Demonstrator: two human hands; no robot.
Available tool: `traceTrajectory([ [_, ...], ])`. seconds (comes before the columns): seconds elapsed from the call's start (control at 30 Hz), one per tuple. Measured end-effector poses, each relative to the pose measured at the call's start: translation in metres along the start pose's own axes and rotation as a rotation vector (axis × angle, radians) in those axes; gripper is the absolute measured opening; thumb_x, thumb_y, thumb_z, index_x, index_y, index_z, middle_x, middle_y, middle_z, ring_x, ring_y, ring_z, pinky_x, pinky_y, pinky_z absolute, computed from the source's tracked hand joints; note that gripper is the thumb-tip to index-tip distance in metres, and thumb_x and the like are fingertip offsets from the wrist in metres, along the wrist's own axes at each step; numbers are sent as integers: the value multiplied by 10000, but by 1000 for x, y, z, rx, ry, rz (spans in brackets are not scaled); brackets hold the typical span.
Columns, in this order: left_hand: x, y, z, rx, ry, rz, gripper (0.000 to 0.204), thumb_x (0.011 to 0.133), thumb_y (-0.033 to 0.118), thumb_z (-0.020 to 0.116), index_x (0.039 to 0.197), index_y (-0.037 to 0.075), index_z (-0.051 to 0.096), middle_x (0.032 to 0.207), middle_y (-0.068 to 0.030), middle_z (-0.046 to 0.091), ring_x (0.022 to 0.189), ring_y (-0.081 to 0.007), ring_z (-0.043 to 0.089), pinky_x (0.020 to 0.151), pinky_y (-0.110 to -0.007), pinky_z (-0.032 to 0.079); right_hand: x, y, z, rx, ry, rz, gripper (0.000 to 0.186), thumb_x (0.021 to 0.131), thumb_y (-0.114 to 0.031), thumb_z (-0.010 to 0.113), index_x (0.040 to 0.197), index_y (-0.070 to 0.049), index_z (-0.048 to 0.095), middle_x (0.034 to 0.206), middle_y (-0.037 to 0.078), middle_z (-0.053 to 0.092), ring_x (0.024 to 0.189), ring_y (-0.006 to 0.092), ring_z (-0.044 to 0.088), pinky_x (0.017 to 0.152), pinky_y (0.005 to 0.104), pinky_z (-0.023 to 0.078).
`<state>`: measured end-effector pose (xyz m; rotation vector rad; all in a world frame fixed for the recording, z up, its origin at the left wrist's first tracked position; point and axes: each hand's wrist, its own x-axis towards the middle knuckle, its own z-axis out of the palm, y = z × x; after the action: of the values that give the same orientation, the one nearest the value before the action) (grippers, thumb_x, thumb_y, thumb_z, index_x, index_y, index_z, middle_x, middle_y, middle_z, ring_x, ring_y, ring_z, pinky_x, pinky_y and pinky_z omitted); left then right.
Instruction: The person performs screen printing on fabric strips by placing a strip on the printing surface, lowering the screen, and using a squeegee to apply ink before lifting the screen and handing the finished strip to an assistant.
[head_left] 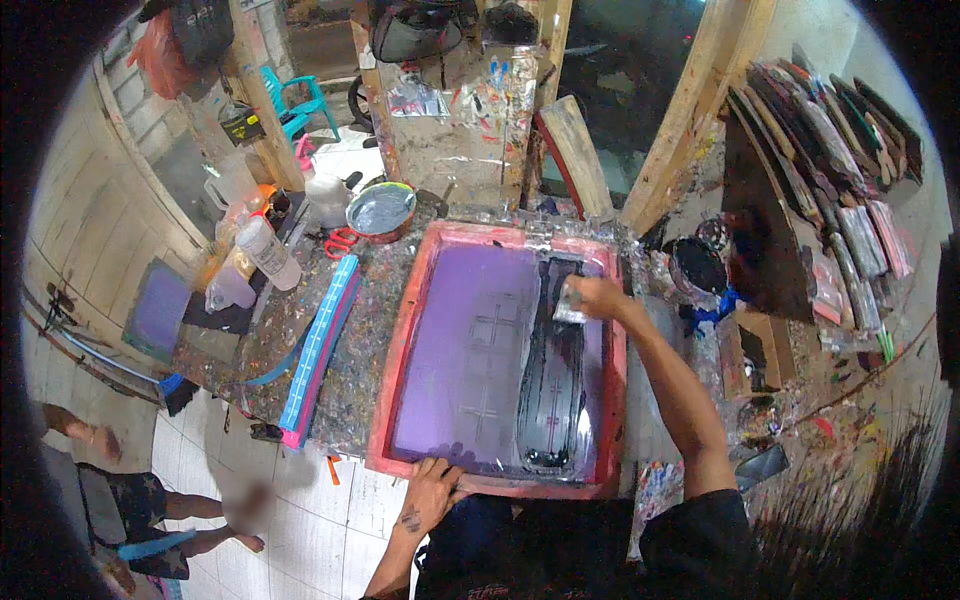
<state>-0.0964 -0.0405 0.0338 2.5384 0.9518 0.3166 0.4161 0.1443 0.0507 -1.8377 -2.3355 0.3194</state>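
Observation:
A screen-printing screen (403, 340) with a worn red frame and purple mesh lies on the worktable in front of me. Faint line patterns show in its mesh. Dark ink (552, 400) covers a long strip along the right side of the mesh. My left hand (430, 495) grips the near edge of the frame toward its left corner, fingers over the top. Over the upper part of the inked strip, my right hand (592, 298) is closed on a small pale flat piece (569, 304). Its exact kind is partly hidden by the fingers.
Left of the screen lie blue and pink long strips (320, 345), red scissors (341, 242), a bowl of grey ink (382, 208) and a white bottle (268, 252). A black ink tub (697, 265) and cardboard box (755, 350) stand right. Another person's legs (195, 505) show lower left.

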Motion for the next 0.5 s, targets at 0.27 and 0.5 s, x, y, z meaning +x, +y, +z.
traceTrajectory([
  [0.27, 4, 9, -15, -25, 88, 24, 332, 795, 251, 807, 1043, 63, 691, 983, -119, 587, 980, -331, 562, 881, -460, 434, -170, -190, 36, -108, -34, -1, 176, 952, -158, 567, 1112, -109, 514, 960, 185, 716, 941, 434, 698, 881, 670, 406],
  [0.5, -1, 11, -16, -9, 86, 12, 397, 816, 262, 792, 1127, 38, 690, 1008, -131, 592, 992, -343, 554, 897, -461, 434, -190, -235, 1, -37, 37, 201, 187, 925, -131, 601, 1101, -108, 541, 902, 154, 730, 859, 377, 719, 901, 576, 446],
])
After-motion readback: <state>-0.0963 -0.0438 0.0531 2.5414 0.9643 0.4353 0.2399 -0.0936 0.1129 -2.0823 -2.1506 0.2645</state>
